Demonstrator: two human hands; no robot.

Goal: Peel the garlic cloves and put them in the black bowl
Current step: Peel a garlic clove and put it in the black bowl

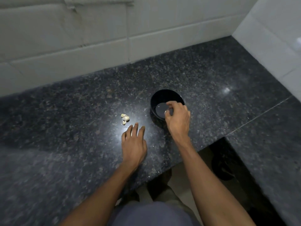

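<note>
Granite countertop (pixel 65 128), dark and speckled, is leaned over. The left hand (pixel 133 144) is laid near the edge, fingers straight and spread, holding nothing. Just beyond its fingertips, unpeeled garlic cloves (pixel 125 117) are clustered. The right hand (pixel 177 118) is held over the black bowl (pixel 162 97), a pale garlic clove (pixel 165 112) pinched in curled fingers.

Dark stone, pale garlic, black bowl

Left of the round glossy black plastic bowl (pixel 162 100), cream-white papery garlic cloves (pixel 125 117) lie on the speckled grey-black granite counter (pixel 65 119); behind the bowl, plain off-white glazed wall tiles (pixel 81 38).
</note>
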